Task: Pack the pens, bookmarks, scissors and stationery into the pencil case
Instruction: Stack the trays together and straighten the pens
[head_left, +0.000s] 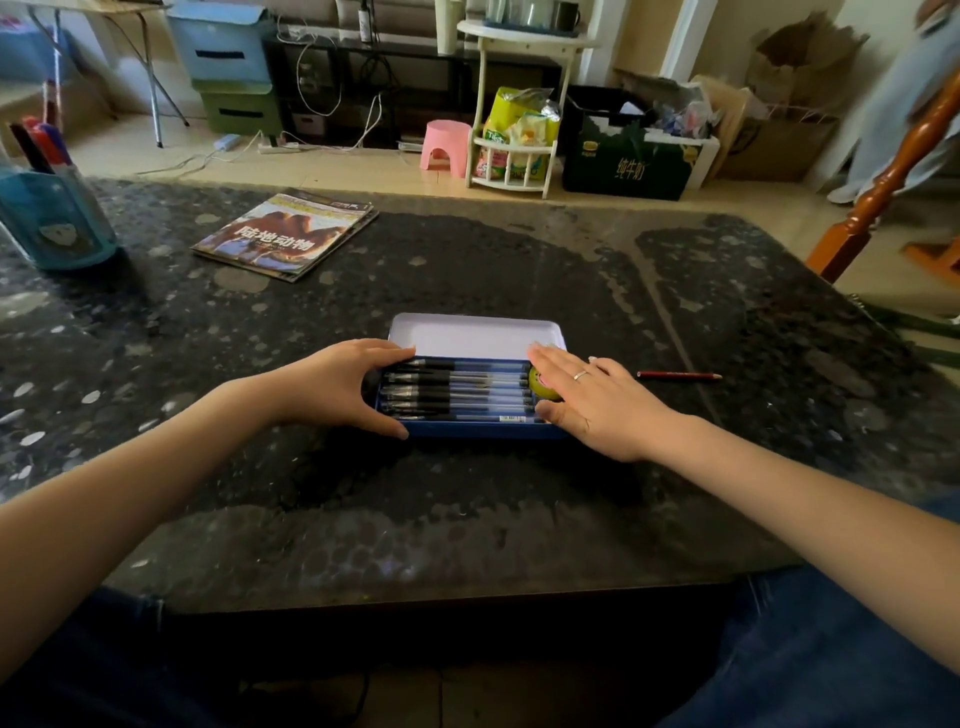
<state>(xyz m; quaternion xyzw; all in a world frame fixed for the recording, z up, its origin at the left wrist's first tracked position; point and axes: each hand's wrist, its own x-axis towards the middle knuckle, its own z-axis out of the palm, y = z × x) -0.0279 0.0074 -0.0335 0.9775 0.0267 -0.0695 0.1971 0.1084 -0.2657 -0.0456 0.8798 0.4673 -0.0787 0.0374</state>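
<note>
Far out beyond the left hand, at the table's (519, 519) left edge, stood a blue pen holder (57, 218) with markers in it. A stack of magazines (285, 236) lay nearer the middle, still well ahead of the left hand and close to the far edge. Between these and the hands, the dark speckled surface was bare.

The left hand (337, 384) grasped the left end of the pencil case (467, 428), fingers curled over the far corner and thumb against the near wall. The blue case sat open between the two hands, its pale lid (467, 335) tilted back away from the person. Inside, a row of black pens (457, 389) lay side by side, running left to right and filling most of the tray.

The right hand (592, 400) was released, its fingers straight and flat over the right end of the case, thumb along the near corner. Under its fingers a small yellow-green round object (540, 387) showed; what it was I could not tell.

Just right of the right hand, a red pencil (678, 374) lay alone on the table, apart from the case. Beyond it, open table ran to the right edge, where a wooden chair (883, 182) stood.
</note>
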